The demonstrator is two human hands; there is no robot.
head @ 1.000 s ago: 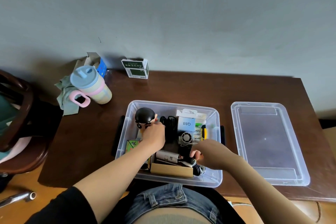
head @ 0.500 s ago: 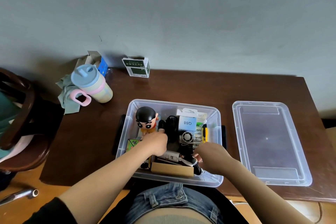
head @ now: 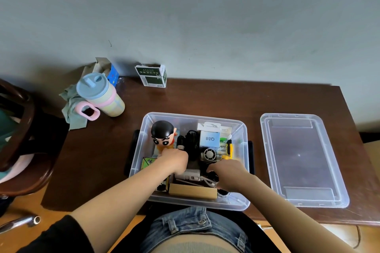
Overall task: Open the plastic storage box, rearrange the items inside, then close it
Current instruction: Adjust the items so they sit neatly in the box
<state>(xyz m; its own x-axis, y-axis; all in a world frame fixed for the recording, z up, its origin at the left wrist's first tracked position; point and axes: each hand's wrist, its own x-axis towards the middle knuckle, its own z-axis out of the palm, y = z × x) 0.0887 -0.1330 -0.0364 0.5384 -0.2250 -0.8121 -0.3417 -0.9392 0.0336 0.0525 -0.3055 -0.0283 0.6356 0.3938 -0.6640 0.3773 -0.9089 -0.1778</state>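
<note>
Person: seated at the near edge of the table [head: 205,98], denim at the lap, both bare forearms reaching into the storage box [head: 239,203].
Right hand [head: 228,172]: down in the box's near right part among dark cables; fingers curl downward, but what they grip cannot be told.
Left hand [head: 174,160]: knuckles up at the base of the cartoon figure [head: 163,135]; fingers bent and hidden, hold unclear.
Box contents: brown cardboard piece [head: 192,191] along the near wall, small fan [head: 209,154] mid-box, white Q88 carton [head: 209,139] behind it, figure upright at far left.
Lid [head: 302,158]: flat on the table, right of the box, apart from it.
Far left: pastel cup [head: 100,96] on a cloth.
Far edge: green-and-white carton [head: 153,76] against the wall.
</note>
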